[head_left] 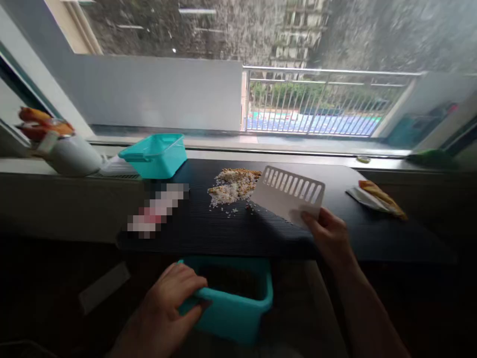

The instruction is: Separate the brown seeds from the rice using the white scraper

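Observation:
My right hand (328, 233) grips a white plastic scraper (286, 195) with a row of slots along its far edge; the scraper's lower edge rests on the dark table just right of a small pile of mixed rice and beans (233, 188). My left hand (173, 298) is wrapped round the near left rim of a teal plastic bin (233, 311), held below the table's front edge. The bin has dark contents that I cannot make out.
A second teal bin (156, 155) stands at the table's (223, 233) back left. A blurred pink and white object (156, 209) lies left of the pile. A snack wrapper (376, 198) lies far right. A white pot (70, 154) sits on the windowsill.

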`<state>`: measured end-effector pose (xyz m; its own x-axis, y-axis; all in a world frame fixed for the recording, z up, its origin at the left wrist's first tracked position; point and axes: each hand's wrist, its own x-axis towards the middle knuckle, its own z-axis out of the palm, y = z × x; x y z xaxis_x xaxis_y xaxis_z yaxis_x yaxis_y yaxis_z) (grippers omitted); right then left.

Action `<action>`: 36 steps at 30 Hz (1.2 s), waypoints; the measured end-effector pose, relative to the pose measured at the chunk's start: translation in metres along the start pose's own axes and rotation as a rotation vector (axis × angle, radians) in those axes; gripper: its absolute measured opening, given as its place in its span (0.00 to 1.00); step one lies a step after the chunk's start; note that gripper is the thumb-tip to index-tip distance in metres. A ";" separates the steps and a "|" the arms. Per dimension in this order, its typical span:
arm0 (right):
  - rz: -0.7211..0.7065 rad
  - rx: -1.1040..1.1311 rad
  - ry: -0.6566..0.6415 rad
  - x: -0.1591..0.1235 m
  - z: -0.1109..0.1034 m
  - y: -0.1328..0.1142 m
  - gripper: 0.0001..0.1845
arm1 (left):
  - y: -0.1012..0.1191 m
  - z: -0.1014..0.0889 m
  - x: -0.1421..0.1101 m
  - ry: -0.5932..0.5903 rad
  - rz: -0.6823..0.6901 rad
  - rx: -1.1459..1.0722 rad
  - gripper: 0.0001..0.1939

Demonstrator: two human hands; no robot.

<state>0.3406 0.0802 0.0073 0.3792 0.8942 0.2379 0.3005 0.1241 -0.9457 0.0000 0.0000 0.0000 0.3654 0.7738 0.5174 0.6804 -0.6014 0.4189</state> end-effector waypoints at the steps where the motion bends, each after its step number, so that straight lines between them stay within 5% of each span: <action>1: -0.001 -0.002 -0.010 -0.001 0.000 0.000 0.17 | 0.000 0.000 0.001 -0.007 0.002 0.001 0.12; 9: 0.005 0.156 -0.060 -0.015 0.002 -0.011 0.14 | 0.005 -0.004 0.005 -0.067 -0.030 -0.044 0.12; 18: 0.078 0.254 -0.444 -0.039 -0.014 -0.016 0.14 | 0.003 -0.003 0.003 -0.072 -0.068 -0.065 0.11; 26: -0.103 0.090 -0.133 -0.001 0.028 -0.017 0.16 | 0.005 -0.003 0.004 -0.073 -0.048 -0.074 0.13; 31: -0.144 0.035 -0.185 0.025 0.056 -0.015 0.17 | 0.004 -0.003 0.005 -0.075 -0.043 -0.073 0.13; 36: -0.130 0.040 -0.253 0.025 0.060 -0.017 0.16 | 0.002 -0.003 0.004 -0.061 -0.033 -0.060 0.13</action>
<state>0.2925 0.1263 0.0161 0.1074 0.9481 0.2993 0.2959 0.2569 -0.9200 0.0012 0.0015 0.0052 0.3827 0.8030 0.4568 0.6540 -0.5847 0.4800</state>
